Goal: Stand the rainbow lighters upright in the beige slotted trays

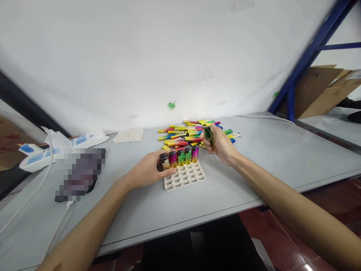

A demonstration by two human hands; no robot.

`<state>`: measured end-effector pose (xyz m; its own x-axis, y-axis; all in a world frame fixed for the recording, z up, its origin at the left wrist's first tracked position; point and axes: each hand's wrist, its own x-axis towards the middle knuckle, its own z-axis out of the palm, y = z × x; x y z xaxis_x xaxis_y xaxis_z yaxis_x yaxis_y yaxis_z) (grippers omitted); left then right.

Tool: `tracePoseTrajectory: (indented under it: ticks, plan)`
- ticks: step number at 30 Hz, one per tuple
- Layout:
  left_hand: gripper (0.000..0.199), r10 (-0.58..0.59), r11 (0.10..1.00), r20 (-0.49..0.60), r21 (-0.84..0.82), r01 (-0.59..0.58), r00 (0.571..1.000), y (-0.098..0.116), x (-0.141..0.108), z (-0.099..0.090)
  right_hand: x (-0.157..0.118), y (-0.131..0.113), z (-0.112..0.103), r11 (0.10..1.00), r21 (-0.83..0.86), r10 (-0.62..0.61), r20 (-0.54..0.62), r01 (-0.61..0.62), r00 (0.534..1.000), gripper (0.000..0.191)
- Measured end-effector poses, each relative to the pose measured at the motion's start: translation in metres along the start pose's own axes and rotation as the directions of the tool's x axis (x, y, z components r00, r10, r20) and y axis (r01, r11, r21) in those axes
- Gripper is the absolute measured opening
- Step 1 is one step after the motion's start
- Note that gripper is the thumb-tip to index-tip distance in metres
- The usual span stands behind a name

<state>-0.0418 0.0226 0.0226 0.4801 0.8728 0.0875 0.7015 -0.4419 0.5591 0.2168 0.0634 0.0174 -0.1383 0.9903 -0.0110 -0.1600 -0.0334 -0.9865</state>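
A white holder tray (pixel 184 178) with rows of slots lies on the table, and several shiny lighters (pixel 181 158) with black tops stand upright along its far row. My left hand (pixel 149 169) is closed around the tray's left end, where a gold lighter (pixel 166 163) stands between thumb and fingers. Above the right part of a loose pile, my right hand (pixel 221 145) grips a green-and-gold lighter (pixel 208 134), its dark top pointing up. The pile of metallic coloured lighters (pixel 180 143) lies behind the tray, partly covered by my right hand.
A second white slotted tray (pixel 128 136) lies near the wall. To the left are a power strip (pixel 84 139), a blurred-out dark device (pixel 81 173) and white cables (pixel 58 229). Cardboard boxes (pixel 324 90) stand at the right, behind a blue metal frame (pixel 306 54).
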Motion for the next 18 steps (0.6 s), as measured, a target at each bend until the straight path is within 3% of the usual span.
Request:
tracePoseTrajectory:
  ticks: [3,6,13,16,18]
  plan:
    - [0.036,0.000,1.000,0.003,0.003,0.000,1.000,0.000,0.000,0.000,0.000,0.000,-0.003,0.985,-0.015,-0.169,0.037,0.169,0.985,0.037]
    - [0.033,-0.001,1.000,0.008,-0.008,0.001,1.000,0.000,0.000,0.000,-0.004,-0.008,-0.011,0.947,-0.144,-0.273,0.111,0.288,0.955,0.030]
    - [0.036,0.003,0.999,0.005,-0.038,-0.003,1.000,-0.002,0.000,0.003,-0.016,-0.026,-0.020,0.897,-0.185,-0.349,0.261,0.402,0.900,0.026]
    - [0.044,0.003,0.998,0.013,-0.063,-0.002,1.000,-0.001,0.000,0.002,-0.028,-0.023,-0.005,0.792,-0.286,-0.458,0.304,0.539,0.835,0.022]
    - [0.048,0.014,0.998,0.009,-0.064,-0.014,1.000,-0.001,0.000,0.001,-0.037,-0.017,0.008,0.636,-0.401,-0.556,0.354,0.659,0.752,0.019]
